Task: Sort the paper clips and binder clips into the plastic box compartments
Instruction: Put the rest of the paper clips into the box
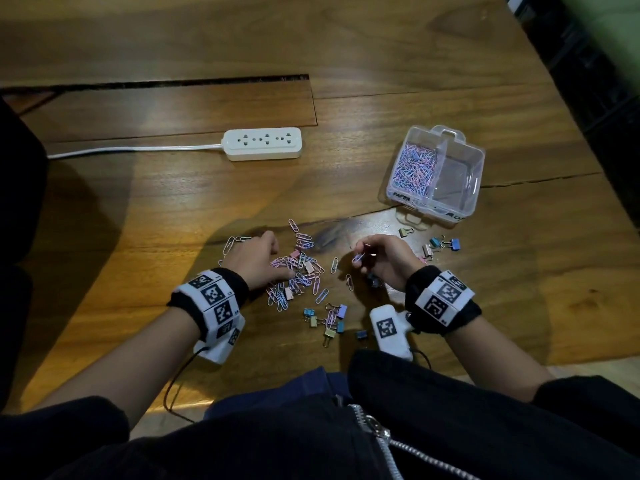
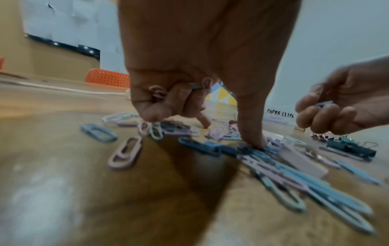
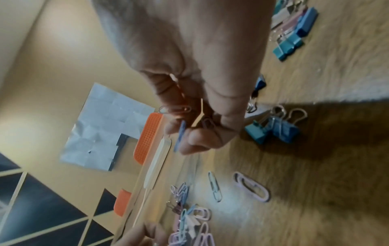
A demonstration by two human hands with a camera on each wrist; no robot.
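A clear plastic box (image 1: 464, 195) with two compartments stands at the back right; its left compartment holds many pastel paper clips (image 1: 414, 168), its right one looks bare. A loose pile of paper clips (image 1: 298, 271) lies between my hands, and binder clips (image 1: 329, 322) lie near the table's front. My left hand (image 1: 258, 259) sits on the pile with several paper clips (image 2: 156, 93) curled in its fingers, its thumb (image 2: 251, 133) pressing down on the clips. My right hand (image 1: 381, 258) is raised a little and pinches several paper clips (image 3: 181, 133).
A white power strip (image 1: 262, 143) with its cord lies at the back, left of the box. More binder clips (image 1: 441, 244) lie right of my right hand. A seam runs across the wooden table (image 1: 138, 202). An orange perforated object (image 2: 107, 77) stands beyond the table.
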